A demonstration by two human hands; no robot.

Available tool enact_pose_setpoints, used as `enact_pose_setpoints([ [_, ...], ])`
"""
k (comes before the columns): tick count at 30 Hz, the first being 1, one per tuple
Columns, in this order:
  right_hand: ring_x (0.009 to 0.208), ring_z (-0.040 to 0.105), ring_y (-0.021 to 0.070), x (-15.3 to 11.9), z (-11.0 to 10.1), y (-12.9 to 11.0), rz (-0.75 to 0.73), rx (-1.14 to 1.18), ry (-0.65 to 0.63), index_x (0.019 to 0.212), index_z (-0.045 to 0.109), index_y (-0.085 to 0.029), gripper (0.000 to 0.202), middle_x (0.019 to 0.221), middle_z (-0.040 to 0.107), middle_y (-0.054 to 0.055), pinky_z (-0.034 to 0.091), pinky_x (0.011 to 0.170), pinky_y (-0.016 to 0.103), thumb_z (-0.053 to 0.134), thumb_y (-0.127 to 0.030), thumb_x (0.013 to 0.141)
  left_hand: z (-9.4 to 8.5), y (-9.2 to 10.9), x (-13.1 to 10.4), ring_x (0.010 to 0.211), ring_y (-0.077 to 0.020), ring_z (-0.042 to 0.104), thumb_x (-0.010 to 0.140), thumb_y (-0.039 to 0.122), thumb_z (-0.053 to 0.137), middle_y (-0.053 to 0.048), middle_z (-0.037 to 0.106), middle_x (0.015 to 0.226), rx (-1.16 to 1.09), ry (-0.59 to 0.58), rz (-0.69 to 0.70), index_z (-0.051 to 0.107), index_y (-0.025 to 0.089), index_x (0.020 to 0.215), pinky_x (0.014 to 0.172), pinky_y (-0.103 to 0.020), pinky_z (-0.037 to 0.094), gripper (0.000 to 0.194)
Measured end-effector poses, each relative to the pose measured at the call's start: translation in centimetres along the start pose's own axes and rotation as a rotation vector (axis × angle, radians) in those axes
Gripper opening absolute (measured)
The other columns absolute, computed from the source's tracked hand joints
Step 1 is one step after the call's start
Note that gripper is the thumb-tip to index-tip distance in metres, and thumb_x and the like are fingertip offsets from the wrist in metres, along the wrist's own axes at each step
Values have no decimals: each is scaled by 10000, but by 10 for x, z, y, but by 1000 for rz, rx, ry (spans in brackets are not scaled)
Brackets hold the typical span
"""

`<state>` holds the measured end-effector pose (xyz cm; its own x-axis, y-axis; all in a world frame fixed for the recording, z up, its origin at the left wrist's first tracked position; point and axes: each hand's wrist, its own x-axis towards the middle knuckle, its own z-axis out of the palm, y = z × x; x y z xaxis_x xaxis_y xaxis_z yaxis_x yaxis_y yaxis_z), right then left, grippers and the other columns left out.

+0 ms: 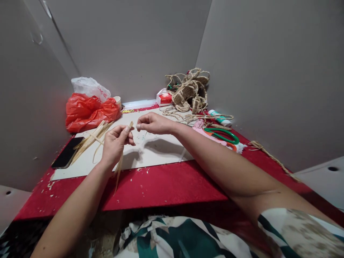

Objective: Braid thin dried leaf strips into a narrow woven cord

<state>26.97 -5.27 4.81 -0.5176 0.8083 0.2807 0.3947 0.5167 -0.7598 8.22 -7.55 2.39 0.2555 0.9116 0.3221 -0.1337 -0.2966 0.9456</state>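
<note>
The left hand pinches a straw-coloured strip.

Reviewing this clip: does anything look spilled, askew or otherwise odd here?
Only some untidiness. Pale scraps are scattered on the red cloth in front of the white board, like loose debris, and the braided rope at the back right lies in a tangled heap. The strip in the left hand shows no obvious damage.

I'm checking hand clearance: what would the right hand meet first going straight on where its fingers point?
Probably the tip of the pale strip in the left hand, or that hand's fingertips; depth is unclear.
</note>
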Motion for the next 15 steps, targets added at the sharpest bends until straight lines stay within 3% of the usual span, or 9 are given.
enact_pose_setpoints([
  [7,580,400,85,4,14,-2,-71,-53,13,716,573,-110,174,613,474,-24,320,578,230,487,-196,840,-2,2,1,460,-65,523,771,355,682,37,566,592,-1,33,14,654,144,805,476,-213,510,216],
  [11,565,379,91,6,2,2,7,-167,257,680,568,-115,163,579,454,-25,296,568,239,488,-158,815,-6,4,4,431,-64,518,750,347,692,19,594,589,54,64,-64,648,120,793,429,-202,483,235],
  [15,586,374,107,4,-18,7,99,-362,442,630,544,-128,197,582,460,-5,282,585,265,512,-179,817,-13,1,11,411,-54,503,738,357,695,14,609,602,98,239,-29,630,118,778,410,-191,469,250],
])
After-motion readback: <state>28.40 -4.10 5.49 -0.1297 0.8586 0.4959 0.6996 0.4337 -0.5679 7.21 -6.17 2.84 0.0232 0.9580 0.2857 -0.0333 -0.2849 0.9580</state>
